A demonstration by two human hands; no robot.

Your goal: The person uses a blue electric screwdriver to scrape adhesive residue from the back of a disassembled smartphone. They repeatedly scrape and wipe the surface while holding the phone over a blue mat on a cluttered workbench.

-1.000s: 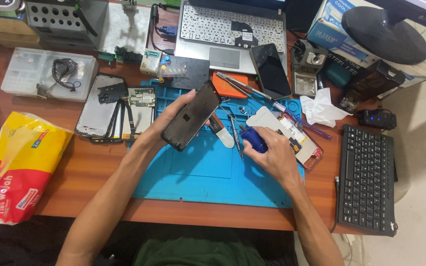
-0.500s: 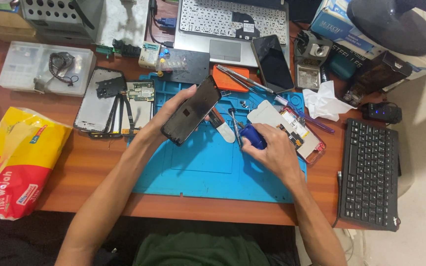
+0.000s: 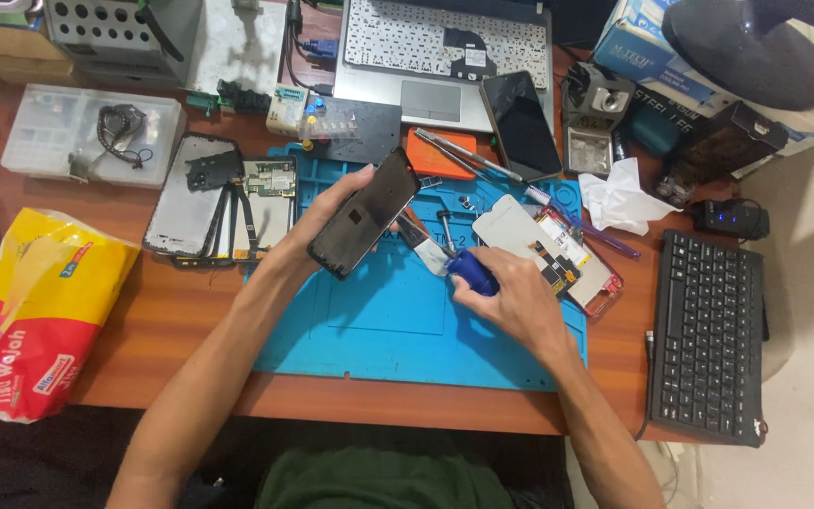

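A brown wooden surface (image 3: 190, 311) carried a blue rubber work mat (image 3: 398, 330). Above it, the left hand (image 3: 332, 212) had its grip clamped on a tilted, glossy black phone screen (image 3: 366, 214). The right hand (image 3: 511, 292) gripped a blue-handled screwdriver (image 3: 471, 270), beside an opened phone body (image 3: 558, 253).

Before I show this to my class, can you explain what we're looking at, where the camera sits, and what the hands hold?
There is no machine here: a person works with two bare hands, filmed by a camera worn on the head, looking down at a wooden desk. The left hand holds a dark phone screen panel, tilted above a blue work mat. The right hand closes its grip on a blue-handled screwdriver. Nearby lie an opened phone, a laptop, a black keyboard and a yellow tissue pack.
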